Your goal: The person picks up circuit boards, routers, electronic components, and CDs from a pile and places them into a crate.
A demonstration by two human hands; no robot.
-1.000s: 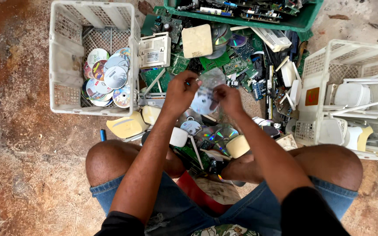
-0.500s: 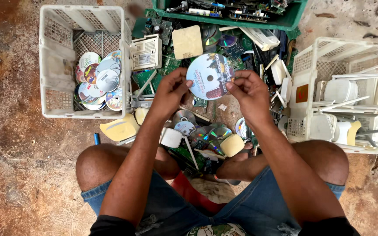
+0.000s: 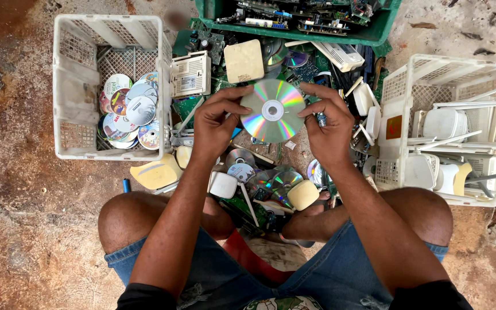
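A shiny rainbow-coloured disc (image 3: 272,111) is held flat between both hands above a heap of electronic scrap (image 3: 271,178). My left hand (image 3: 216,123) pinches its left edge with the fingertips. On the other side my right hand (image 3: 328,123) grips the right edge. Below the disc, several more discs (image 3: 242,166) lie in the heap between my knees.
A white crate (image 3: 76,86) at the left holds several discs (image 3: 127,112). At the right, a white crate (image 3: 449,126) contains white plastic casings. Circuit boards fill a green bin (image 3: 294,23) at the top. The dirt floor is reddish.
The disc has been lifted out of the heap and turned with its shiny side up. Both hands now hold it higher, by its edges.
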